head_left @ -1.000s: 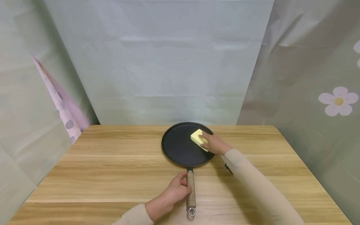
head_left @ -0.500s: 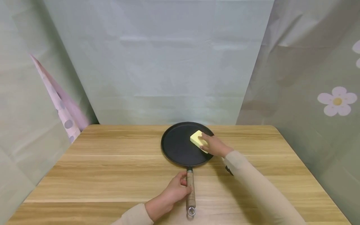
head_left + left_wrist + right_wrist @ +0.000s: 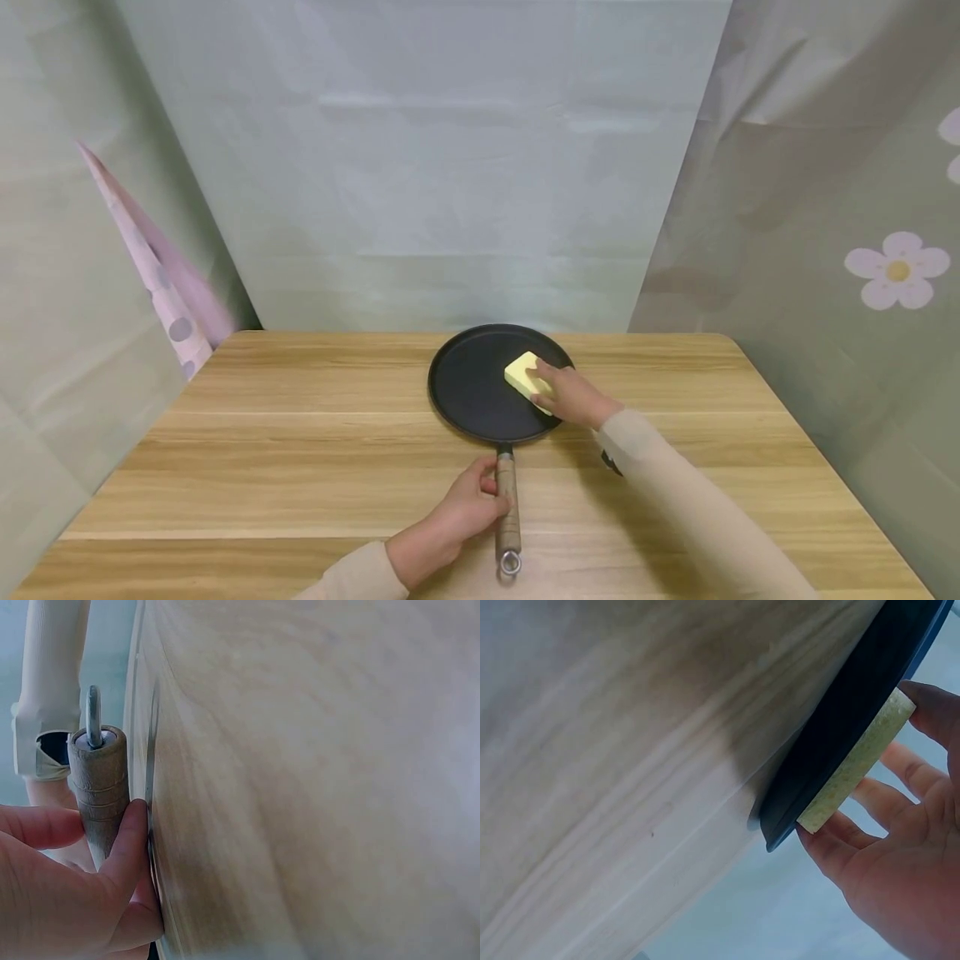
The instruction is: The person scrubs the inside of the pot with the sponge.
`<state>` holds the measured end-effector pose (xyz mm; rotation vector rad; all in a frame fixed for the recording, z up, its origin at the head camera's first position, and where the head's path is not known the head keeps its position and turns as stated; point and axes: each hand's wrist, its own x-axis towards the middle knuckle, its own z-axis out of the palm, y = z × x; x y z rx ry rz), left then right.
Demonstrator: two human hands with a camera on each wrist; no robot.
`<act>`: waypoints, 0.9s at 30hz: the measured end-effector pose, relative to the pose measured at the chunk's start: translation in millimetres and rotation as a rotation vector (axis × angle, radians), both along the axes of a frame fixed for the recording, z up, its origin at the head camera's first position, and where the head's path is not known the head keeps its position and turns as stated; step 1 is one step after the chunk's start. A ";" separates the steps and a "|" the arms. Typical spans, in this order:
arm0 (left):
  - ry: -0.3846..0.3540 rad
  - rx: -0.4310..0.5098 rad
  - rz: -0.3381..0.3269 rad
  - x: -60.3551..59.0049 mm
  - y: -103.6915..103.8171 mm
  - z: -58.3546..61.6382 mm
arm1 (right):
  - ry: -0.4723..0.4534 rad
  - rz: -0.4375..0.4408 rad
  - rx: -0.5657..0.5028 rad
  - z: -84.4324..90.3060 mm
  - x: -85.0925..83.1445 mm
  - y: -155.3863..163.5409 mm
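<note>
A round black flat pan lies on the wooden table, its wooden handle pointing toward me. My left hand holds that handle from the left side; in the left wrist view, thumb and fingers pinch the wood below its metal hanging ring. On the pan's right half sits a pale yellow sponge. My right hand grips the sponge from above and the right. The right wrist view has the sponge flat against the pan surface, with fingers and thumb at its edges.
The wooden table extends to both sides of the pan. Behind it hangs a pale curtain, and a patterned curtain with flowers hangs on the right. A dark band or device is at the right wrist.
My right hand and the sponge have slid slightly toward me and to the left across the pan. The left hand keeps its hold on the handle.
</note>
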<state>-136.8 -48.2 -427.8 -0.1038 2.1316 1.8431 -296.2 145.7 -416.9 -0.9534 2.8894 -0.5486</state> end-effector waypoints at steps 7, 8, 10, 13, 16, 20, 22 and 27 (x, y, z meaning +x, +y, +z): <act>-0.004 -0.011 -0.002 1.4 0.1 3.2 | 0.000 -0.014 -0.012 -1.3 4.8 -2.3; -0.006 -0.011 -0.002 1.5 0.2 3.7 | 0.001 -0.018 -0.014 -1.5 5.4 -2.5; -0.009 -0.005 -0.005 1.5 0.3 4.1 | 0.007 -0.024 -0.014 -1.8 6.6 -3.2; -0.011 -0.004 -0.006 1.3 0.4 4.3 | 0.016 -0.032 -0.019 -2.5 8.4 -4.4; -0.010 -0.004 -0.008 0.9 0.3 4.6 | 0.025 -0.041 -0.029 -3.1 10.3 -5.6; -0.012 0.006 -0.007 -0.1 0.6 2.9 | 0.037 -0.052 -0.042 -4.1 12.8 -7.5; -0.016 0.011 -0.008 -0.2 0.7 2.5 | 0.044 -0.056 -0.044 -4.7 14.0 -8.6; -0.022 0.015 -0.011 -0.2 0.1 3.8 | 0.051 -0.066 -0.045 -5.8 17.6 -10.9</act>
